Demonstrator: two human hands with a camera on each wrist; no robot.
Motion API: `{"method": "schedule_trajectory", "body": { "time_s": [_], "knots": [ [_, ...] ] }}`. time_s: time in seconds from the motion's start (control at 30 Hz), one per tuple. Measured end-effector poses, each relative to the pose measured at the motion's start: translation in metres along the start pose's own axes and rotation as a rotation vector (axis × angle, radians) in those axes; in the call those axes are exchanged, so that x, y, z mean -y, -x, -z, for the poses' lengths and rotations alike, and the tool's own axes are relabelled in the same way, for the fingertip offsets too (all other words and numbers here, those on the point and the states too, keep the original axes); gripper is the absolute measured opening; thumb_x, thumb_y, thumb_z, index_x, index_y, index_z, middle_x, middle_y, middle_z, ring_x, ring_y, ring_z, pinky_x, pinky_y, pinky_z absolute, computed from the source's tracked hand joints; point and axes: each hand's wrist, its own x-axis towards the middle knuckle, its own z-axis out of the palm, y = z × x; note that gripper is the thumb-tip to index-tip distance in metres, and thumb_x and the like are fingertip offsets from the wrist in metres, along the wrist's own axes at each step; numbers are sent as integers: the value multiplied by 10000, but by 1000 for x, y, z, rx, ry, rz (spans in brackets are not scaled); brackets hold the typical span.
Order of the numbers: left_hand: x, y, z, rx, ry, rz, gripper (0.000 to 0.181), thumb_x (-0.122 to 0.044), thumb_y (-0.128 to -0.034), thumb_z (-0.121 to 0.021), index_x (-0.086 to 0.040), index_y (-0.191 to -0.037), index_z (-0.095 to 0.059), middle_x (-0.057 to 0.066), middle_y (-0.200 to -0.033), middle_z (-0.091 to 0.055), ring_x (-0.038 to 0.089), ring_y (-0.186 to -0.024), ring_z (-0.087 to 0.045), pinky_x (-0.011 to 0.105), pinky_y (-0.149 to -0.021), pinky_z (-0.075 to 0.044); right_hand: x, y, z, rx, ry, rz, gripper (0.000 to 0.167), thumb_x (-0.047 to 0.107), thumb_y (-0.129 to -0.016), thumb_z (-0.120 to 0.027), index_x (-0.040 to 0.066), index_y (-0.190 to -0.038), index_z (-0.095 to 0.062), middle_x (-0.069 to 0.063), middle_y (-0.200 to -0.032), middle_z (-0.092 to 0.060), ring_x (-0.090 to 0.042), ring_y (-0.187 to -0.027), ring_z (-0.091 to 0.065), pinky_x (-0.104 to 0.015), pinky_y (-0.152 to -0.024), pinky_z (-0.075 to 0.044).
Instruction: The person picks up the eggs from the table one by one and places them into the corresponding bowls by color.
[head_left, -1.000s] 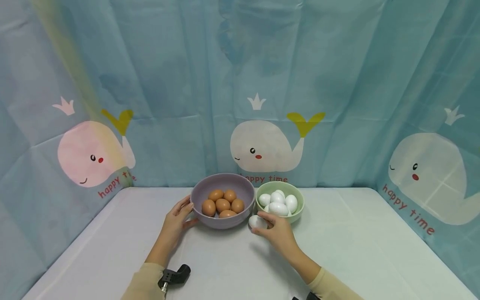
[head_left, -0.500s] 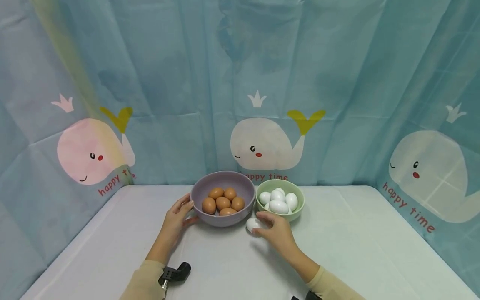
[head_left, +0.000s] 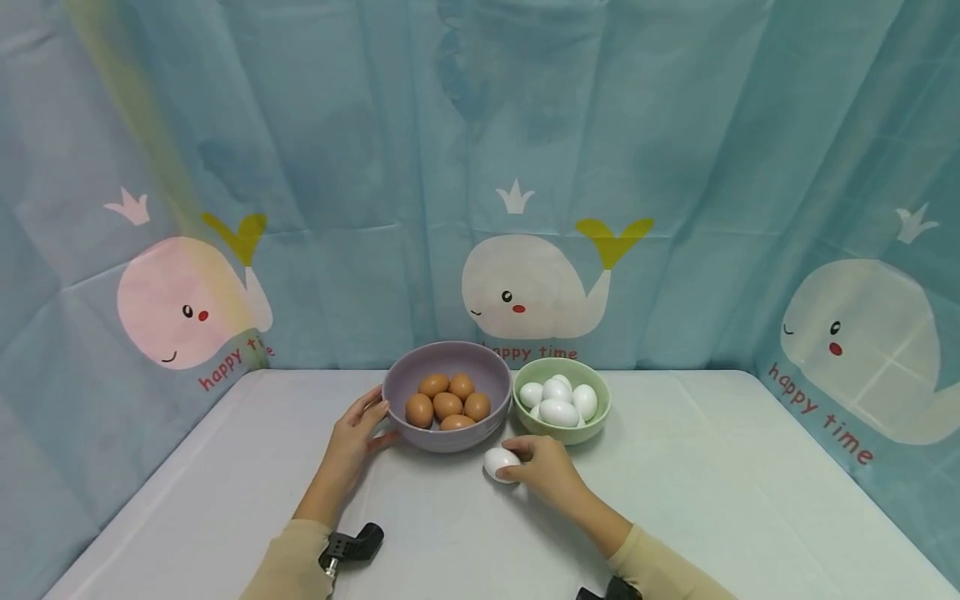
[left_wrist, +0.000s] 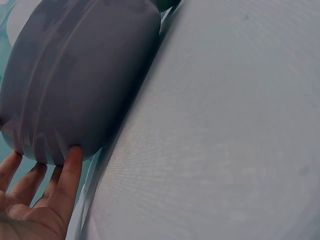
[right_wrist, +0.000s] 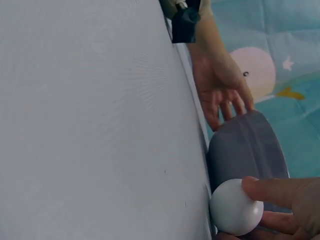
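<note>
My right hand (head_left: 550, 473) pinches a white egg (head_left: 500, 464) between thumb and fingers, low over the white table in front of the two bowls. The same egg (right_wrist: 236, 207) shows in the right wrist view, with the thumb on its near side. My left hand (head_left: 351, 440) touches the left side of the purple bowl (head_left: 447, 443); in the left wrist view its fingertips (left_wrist: 74, 152) lie against the bowl's outer wall, fingers extended. Several brown eggs (head_left: 447, 405) lie inside the purple bowl. Beside it a pale green bowl (head_left: 595, 426) holds several white eggs (head_left: 558, 413).
Both bowls stand close together near the back edge of the white table (head_left: 675, 483). Behind them hangs a blue curtain (head_left: 337, 167) with printed whales. A black wrist mount (head_left: 356, 546) sits on the left sleeve.
My right hand has brought the white egg from beside the green bowl slightly left and toward the near side of the table. The left hand keeps its place on the purple bowl.
</note>
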Motion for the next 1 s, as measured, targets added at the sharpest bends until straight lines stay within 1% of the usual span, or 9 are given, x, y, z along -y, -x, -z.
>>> {"method": "schedule_trajectory", "body": {
  "time_s": [0.1,0.17,0.27,0.47,0.63,0.73,0.83,1.0],
  "knots": [
    [0,0,0,-1,6,4,591,-291,-1030,-552,-133,-1554,-329,72,-1620,-317,239,-1436,-373,266,-928,-598,1,0,2,14,8,-25,421,118,-742,-854,-41,-1107,-721,-162,-1076,-752,-256,-1000,-709,-406,-856,-606],
    [1,1,-1,-1,3,7,585,-286,-1033,-547,-136,-1555,-328,72,-1620,-320,241,-1435,-375,263,-928,-598,4,1,3,1,3,-25,424,116,-734,-859,-38,-1105,-725,-160,-1072,-754,-258,-994,-712,-386,-839,-612],
    [1,1,-1,-2,-1,11,598,-302,-1028,-556,-142,-1556,-326,77,-1617,-329,244,-1433,-379,267,-934,-596,11,2,9,-30,-11,-29,424,123,-728,-867,-23,-1103,-734,-150,-1081,-755,-257,-1009,-711,-350,-825,-616],
    [0,1,0,-6,-7,9,606,-319,-1023,-564,-150,-1555,-330,79,-1612,-339,243,-1432,-379,268,-932,-597,30,-2,29,-111,-55,-60,415,169,-734,-881,25,-1100,-749,-113,-1094,-758,-235,-1019,-714,-329,-833,-615],
    [-1,2,1,-9,-11,9,623,-339,-1017,-570,-146,-1556,-326,77,-1619,-322,239,-1435,-371,272,-933,-598,37,-13,48,-177,-58,-56,429,203,-753,-872,42,-1131,-749,-110,-1102,-759,-246,-1059,-701,-347,-854,-599],
    [-2,2,1,-10,-18,11,619,-339,-1020,-564,-148,-1558,-323,74,-1628,-303,245,-1440,-363,278,-941,-596,37,-22,59,-191,-71,-63,417,195,-772,-858,46,-1144,-744,-118,-1108,-756,-260,-1076,-698,-385,-890,-596],
    [-2,2,1,-7,-22,11,612,-331,-1025,-556,-148,-1559,-321,73,-1635,-288,250,-1451,-350,288,-953,-592,36,-31,68,-198,-56,-82,398,217,-784,-851,66,-1138,-750,-106,-1109,-758,-249,-1069,-703,-401,-911,-594],
    [-2,3,0,0,-19,2,620,-336,-1022,-561,-143,-1559,-319,71,-1637,-281,245,-1447,-351,294,-958,-590,33,-46,76,-203,5,-96,395,252,-785,-851,91,-1134,-758,-99,-1093,-763,-236,-1042,-706,-387,-884,-598]
  ]
}}
